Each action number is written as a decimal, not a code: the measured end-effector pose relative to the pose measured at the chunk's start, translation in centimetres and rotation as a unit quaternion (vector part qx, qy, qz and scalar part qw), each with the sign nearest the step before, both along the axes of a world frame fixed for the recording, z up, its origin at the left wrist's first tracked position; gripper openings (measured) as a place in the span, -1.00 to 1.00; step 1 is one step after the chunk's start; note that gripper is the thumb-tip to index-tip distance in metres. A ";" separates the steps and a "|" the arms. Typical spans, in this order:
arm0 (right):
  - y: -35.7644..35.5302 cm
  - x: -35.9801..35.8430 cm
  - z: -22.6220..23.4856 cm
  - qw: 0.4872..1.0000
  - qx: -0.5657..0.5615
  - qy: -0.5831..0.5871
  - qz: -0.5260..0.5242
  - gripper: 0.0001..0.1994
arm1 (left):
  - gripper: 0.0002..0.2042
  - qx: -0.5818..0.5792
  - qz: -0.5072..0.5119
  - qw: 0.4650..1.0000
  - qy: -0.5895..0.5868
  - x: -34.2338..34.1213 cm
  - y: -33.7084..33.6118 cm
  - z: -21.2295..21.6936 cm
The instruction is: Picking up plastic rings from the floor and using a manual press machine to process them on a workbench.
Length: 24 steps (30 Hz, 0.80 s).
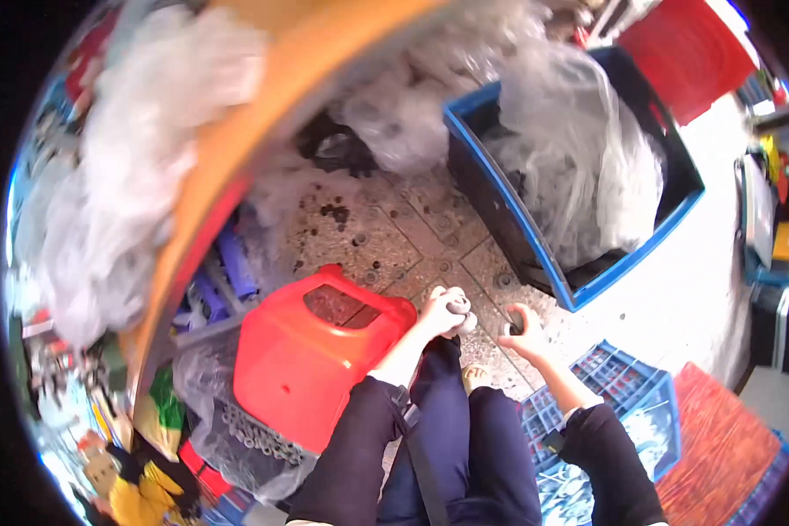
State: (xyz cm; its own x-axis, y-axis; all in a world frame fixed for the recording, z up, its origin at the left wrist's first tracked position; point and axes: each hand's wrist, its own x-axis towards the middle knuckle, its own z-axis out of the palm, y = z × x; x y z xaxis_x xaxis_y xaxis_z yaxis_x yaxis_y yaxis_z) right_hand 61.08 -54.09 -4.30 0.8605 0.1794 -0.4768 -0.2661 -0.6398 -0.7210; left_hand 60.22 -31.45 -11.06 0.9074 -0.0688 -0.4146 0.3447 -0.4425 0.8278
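Observation:
My left hand (443, 316) is closed round small rounded grey pieces (458, 305) above my knees. Just to its right, my right hand (524, 335) curls its fingers and thumb about a small dark and grey round piece (515, 327). A gap separates the two hands. What exactly these pieces are is too small to make out. Beside my left forearm stands a red plastic stool (280, 351) with an opening in it. A clear plastic bag (210, 399) of grey ring-shaped parts (263, 430) lies left of the stool.
A blue crate (666, 412) with pale, thin pieces stands beside my right forearm, next to a reddish board (719, 447). Ahead right is a black bin (500, 206) with a blue rim, filled with clear plastic (579, 167). An orange curved edge (298, 61) crosses the upper left.

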 end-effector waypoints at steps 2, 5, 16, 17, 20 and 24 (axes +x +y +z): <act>0.6 -0.1 5.9 0.999 0.021 0.027 -0.020 -0.37 | -0.76 -0.111 0.094 0.988 0.053 -1.4 0.7 8.1; 0.6 -0.5 12.5 0.999 0.036 0.012 0.005 -0.38 | -0.72 -0.296 0.230 0.912 0.164 -4.2 2.0 16.0; 16.3 -10.5 24.9 0.931 0.130 0.339 0.028 -0.46 | -0.73 -0.530 0.533 0.659 0.023 -29.9 15.0 25.6; 18.7 -12.9 25.1 0.915 0.129 0.380 0.046 -0.46 | -0.75 -0.521 0.572 0.634 0.013 -34.0 16.5 25.1; 25.7 -19.8 23.6 0.872 0.139 0.463 0.081 -0.48 | -0.78 -0.541 0.639 0.547 -0.016 -44.1 19.8 23.7; 37.0 -31.1 20.4 0.803 0.154 0.561 0.126 -0.43 | -0.74 -0.456 0.755 0.471 -0.023 -56.5 25.2 22.2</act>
State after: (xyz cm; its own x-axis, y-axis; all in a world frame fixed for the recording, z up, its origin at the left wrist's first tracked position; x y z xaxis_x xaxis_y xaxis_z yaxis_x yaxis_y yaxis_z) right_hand 30.02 -17.11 16.11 -0.1633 0.5385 -0.8267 -0.7488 -0.6132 -0.2515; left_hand 3.73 -6.25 11.11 0.2136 0.5391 -0.8147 -0.3312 0.8245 0.4588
